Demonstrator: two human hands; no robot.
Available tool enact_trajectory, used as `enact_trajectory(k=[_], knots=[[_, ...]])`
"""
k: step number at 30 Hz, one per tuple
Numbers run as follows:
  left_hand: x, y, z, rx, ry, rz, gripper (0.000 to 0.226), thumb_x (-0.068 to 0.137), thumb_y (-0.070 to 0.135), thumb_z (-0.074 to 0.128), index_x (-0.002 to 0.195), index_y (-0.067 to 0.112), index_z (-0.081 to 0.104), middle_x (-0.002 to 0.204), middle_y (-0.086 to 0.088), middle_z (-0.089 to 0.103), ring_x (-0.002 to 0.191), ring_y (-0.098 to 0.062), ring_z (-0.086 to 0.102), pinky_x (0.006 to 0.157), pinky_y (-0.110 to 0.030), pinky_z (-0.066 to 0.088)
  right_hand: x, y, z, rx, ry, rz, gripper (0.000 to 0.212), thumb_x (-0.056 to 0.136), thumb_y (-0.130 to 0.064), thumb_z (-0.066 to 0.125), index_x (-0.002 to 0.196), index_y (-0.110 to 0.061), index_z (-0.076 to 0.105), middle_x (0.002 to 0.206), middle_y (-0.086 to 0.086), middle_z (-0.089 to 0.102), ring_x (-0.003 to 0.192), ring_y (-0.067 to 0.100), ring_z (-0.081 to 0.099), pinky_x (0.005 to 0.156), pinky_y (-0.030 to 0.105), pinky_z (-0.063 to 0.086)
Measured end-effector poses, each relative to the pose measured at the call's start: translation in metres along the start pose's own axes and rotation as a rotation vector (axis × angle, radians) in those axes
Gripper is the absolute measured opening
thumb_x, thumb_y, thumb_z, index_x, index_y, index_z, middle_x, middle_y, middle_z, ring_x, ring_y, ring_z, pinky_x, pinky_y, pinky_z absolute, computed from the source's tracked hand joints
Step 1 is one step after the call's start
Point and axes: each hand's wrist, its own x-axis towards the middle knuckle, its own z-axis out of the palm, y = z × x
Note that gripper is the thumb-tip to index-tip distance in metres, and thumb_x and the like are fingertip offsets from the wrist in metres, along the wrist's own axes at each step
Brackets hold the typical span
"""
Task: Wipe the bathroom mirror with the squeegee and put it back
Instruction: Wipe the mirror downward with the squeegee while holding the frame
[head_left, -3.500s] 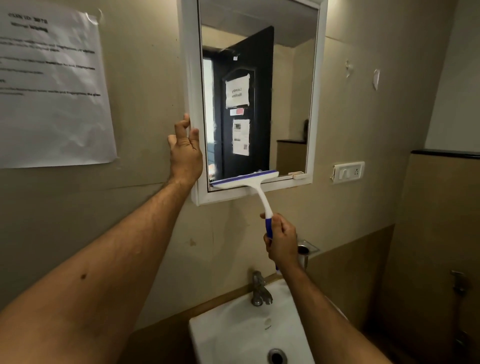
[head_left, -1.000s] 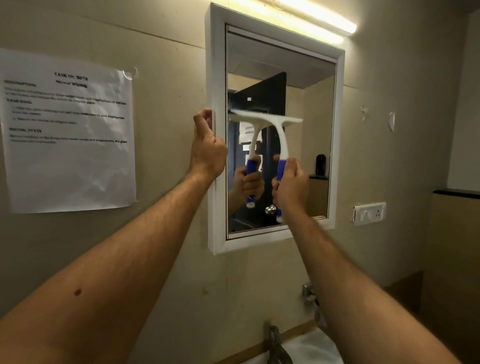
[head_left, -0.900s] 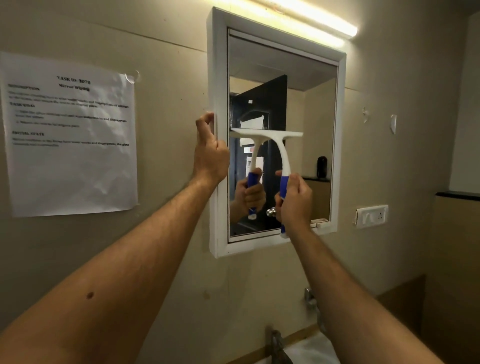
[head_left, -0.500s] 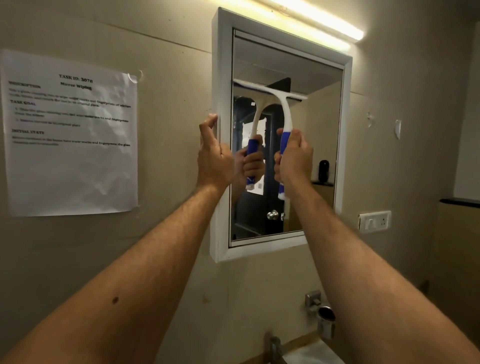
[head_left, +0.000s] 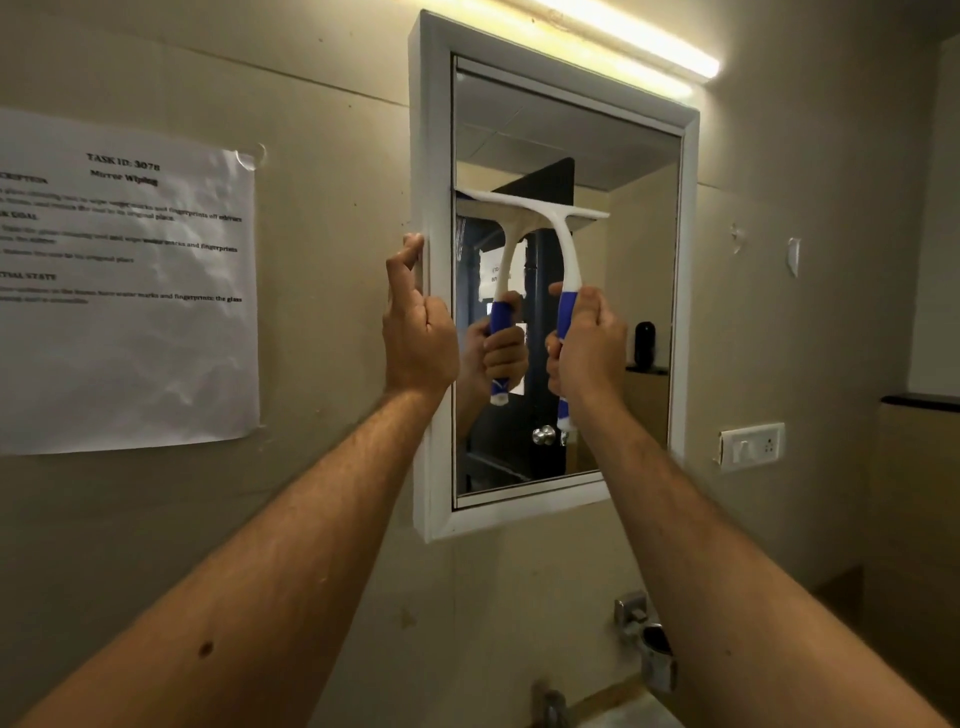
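Observation:
A white-framed mirror (head_left: 639, 208) hangs on the beige wall. The squeegee (head_left: 563, 244), white with a blue grip, has its blade pressed flat against the glass about a third of the way down, spanning the left half. My right hand (head_left: 587, 348) is closed around the blue handle. My left hand (head_left: 418, 322) grips the left side of the mirror frame (head_left: 434, 130), fingers curled over its edge. The glass reflects the squeegee, my hand and a dark door.
A printed sheet (head_left: 124, 291) is taped to the wall left of the mirror. A switch plate (head_left: 750, 446) sits to the right. A light bar (head_left: 623, 36) glows above. Below are a metal holder (head_left: 649, 644) and a tap (head_left: 550, 701).
Over the last second the squeegee went down the glass, jumped up near the top, and has now slid down again. My left hand stays on the frame.

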Motion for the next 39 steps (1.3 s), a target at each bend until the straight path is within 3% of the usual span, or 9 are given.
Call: enact_trajectory(k=[4, 7, 8, 10, 13, 20, 28, 32, 39], knots=[[-0.001, -0.002, 0.002, -0.028, 0.016, 0.019, 0.046, 0.093, -0.007, 0.033, 0.138, 0.002, 0.036, 0.146, -0.015, 0.043, 0.108, 0.031, 0.038, 0.083, 0.010, 0.030, -0.015, 0.007, -0.007, 0.062, -0.064, 0.030, 0.047, 0.103, -0.045, 0.030, 0.138, -0.020, 0.050, 0.090, 0.010, 0.053, 0.071, 0.008, 0.048, 0.069, 0.021, 0.041], [-0.001, -0.005, 0.002, -0.044, 0.016, 0.012, 0.048, 0.092, -0.008, 0.032, 0.138, 0.001, 0.037, 0.145, -0.015, 0.044, 0.112, 0.028, 0.038, 0.087, 0.008, 0.031, -0.040, 0.006, -0.014, 0.075, -0.122, 0.074, 0.057, 0.107, -0.034, 0.022, 0.145, 0.007, 0.027, 0.075, -0.002, 0.038, 0.071, 0.000, 0.032, 0.066, 0.017, 0.033], [-0.001, -0.005, 0.002, -0.047, 0.015, 0.012, 0.048, 0.091, -0.008, 0.032, 0.138, 0.001, 0.038, 0.145, -0.015, 0.044, 0.112, 0.028, 0.039, 0.087, 0.007, 0.031, -0.034, 0.020, -0.016, 0.029, -0.077, 0.074, 0.056, 0.105, -0.041, 0.024, 0.143, -0.005, 0.046, 0.078, 0.002, 0.045, 0.075, 0.003, 0.040, 0.065, 0.016, 0.037], [-0.002, -0.006, 0.003, -0.050, 0.016, 0.011, 0.047, 0.091, -0.011, 0.032, 0.137, -0.001, 0.038, 0.144, -0.016, 0.044, 0.109, 0.029, 0.040, 0.084, 0.008, 0.033, -0.032, 0.036, -0.014, -0.056, -0.005, 0.040, 0.048, 0.101, -0.052, 0.029, 0.130, -0.025, 0.055, 0.094, 0.007, 0.057, 0.083, 0.019, 0.053, 0.067, 0.027, 0.045], [-0.002, -0.006, 0.004, -0.049, 0.022, 0.019, 0.046, 0.092, -0.015, 0.032, 0.136, -0.004, 0.039, 0.143, -0.018, 0.045, 0.101, 0.032, 0.043, 0.078, 0.010, 0.033, -0.035, 0.051, -0.014, -0.083, 0.009, 0.061, 0.049, 0.099, -0.056, 0.030, 0.128, -0.025, 0.055, 0.108, 0.016, 0.061, 0.089, 0.023, 0.055, 0.071, 0.033, 0.048], [-0.004, -0.005, 0.004, -0.038, 0.032, -0.009, 0.045, 0.092, -0.012, 0.032, 0.135, -0.003, 0.040, 0.144, -0.015, 0.045, 0.102, 0.031, 0.042, 0.081, 0.009, 0.032, -0.056, 0.066, -0.024, -0.112, -0.010, 0.073, 0.053, 0.096, -0.057, 0.029, 0.128, -0.024, 0.055, 0.113, 0.021, 0.060, 0.088, 0.022, 0.058, 0.060, 0.024, 0.047], [-0.006, -0.007, 0.003, -0.076, 0.042, -0.027, 0.040, 0.094, -0.008, 0.032, 0.131, -0.001, 0.043, 0.144, -0.015, 0.046, 0.104, 0.032, 0.041, 0.082, 0.007, 0.034, -0.086, 0.082, -0.034, -0.107, -0.009, 0.064, 0.062, 0.089, -0.058, 0.025, 0.127, -0.019, 0.055, 0.095, 0.012, 0.056, 0.075, 0.017, 0.056, 0.053, 0.017, 0.044], [-0.008, -0.004, 0.003, -0.097, 0.065, -0.023, 0.040, 0.094, -0.011, 0.032, 0.125, 0.008, 0.047, 0.131, -0.003, 0.052, 0.084, 0.031, 0.048, 0.067, 0.007, 0.036, -0.097, 0.088, -0.036, -0.097, 0.004, 0.087, 0.048, 0.097, -0.048, 0.028, 0.127, -0.019, 0.053, 0.098, 0.007, 0.056, 0.081, 0.018, 0.057, 0.059, 0.022, 0.048], [-0.010, -0.006, 0.004, -0.091, 0.102, -0.008, 0.042, 0.092, -0.011, 0.032, 0.122, 0.012, 0.048, 0.117, 0.018, 0.053, 0.076, 0.026, 0.052, 0.062, 0.004, 0.039, -0.115, 0.106, -0.041, -0.092, 0.019, 0.103, 0.063, 0.086, -0.056, 0.029, 0.132, -0.019, 0.049, 0.109, 0.010, 0.057, 0.097, 0.029, 0.061, 0.066, 0.027, 0.054]])
